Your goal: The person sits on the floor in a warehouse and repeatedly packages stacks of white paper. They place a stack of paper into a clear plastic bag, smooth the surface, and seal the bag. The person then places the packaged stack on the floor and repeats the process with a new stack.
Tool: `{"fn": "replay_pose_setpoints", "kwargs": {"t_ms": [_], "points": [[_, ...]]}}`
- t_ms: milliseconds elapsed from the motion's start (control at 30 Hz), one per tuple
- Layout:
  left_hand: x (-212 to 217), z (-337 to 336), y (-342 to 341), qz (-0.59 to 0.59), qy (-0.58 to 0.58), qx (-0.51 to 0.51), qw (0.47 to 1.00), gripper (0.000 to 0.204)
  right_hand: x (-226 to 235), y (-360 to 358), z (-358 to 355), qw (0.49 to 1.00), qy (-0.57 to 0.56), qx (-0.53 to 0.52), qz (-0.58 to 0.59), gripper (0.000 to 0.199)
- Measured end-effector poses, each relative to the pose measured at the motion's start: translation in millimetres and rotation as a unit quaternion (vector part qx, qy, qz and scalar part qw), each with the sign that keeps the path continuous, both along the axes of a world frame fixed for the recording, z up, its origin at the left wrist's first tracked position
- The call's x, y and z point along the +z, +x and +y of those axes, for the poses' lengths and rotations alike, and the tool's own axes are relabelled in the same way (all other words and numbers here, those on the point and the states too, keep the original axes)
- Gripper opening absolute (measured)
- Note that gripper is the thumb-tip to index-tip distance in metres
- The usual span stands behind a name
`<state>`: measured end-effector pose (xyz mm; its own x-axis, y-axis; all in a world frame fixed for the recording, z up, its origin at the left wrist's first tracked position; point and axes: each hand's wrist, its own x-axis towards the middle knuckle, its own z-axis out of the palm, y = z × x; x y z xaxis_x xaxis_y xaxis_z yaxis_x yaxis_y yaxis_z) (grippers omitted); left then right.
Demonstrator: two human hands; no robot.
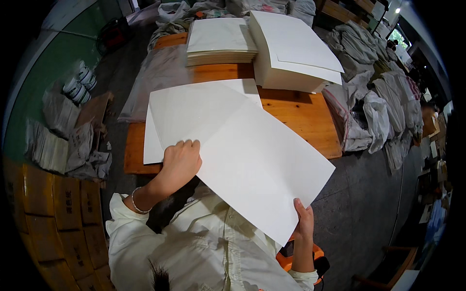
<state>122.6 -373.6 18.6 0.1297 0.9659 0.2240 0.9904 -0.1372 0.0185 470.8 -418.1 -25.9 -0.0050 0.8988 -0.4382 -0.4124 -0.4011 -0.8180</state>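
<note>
A large white sheet of paper lies aslant before me, its far left part over another white sheet on the wooden table. Its near right part reaches past the table edge, above my lap. My left hand is closed at the near left edge of the large sheet, knuckles up, fingertips hidden. At the near right corner my right hand grips the sheet, thumb on top and the other fingers underneath. Whether it is one sheet or several together, I cannot tell.
At the table's back stand a lower stack of white paper and a taller one. Clear plastic film hangs over the left side. Wrapped cartons are piled at left, filled sacks at right.
</note>
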Motion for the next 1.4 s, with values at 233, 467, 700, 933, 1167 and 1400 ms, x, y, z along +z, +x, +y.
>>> {"fn": "replay_pose_setpoints", "kwargs": {"t_ms": [233, 467, 700, 933, 1167, 1400], "points": [[-14.7, 40.6, 4.1, 0.113, 0.048, 0.003, 0.992, 0.012, 2.7, -6.1, -4.2, 1.000, -0.001, 0.009, 0.014, 0.033], [-7.8, 57.0, 16.4, 0.057, 0.062, -0.068, 0.994, 0.007, 5.8, -2.4, -8.1, 1.000, 0.020, 0.003, 0.010, 0.030], [1.8, 52.2, 31.7, 0.021, 0.066, -0.094, 0.993, 0.006, -2.0, -18.1, -10.7, 0.996, 0.012, -0.014, 0.086, 0.042], [11.1, 38.0, 25.1, 0.074, 0.039, -0.081, 0.993, 0.006, 11.3, -26.4, -28.2, 0.997, 0.021, -0.036, 0.061, 0.037], [24.9, 36.4, 41.7, 0.043, -0.027, -0.143, 0.988, 0.005, 13.9, -31.3, -27.2, 0.997, 0.018, -0.019, 0.077, 0.031], [16.9, 19.4, 70.5, -0.039, -0.046, -0.242, 0.968, 0.011, 3.0, -51.8, -15.0, 0.992, 0.007, 0.036, 0.117, 0.045]]}}
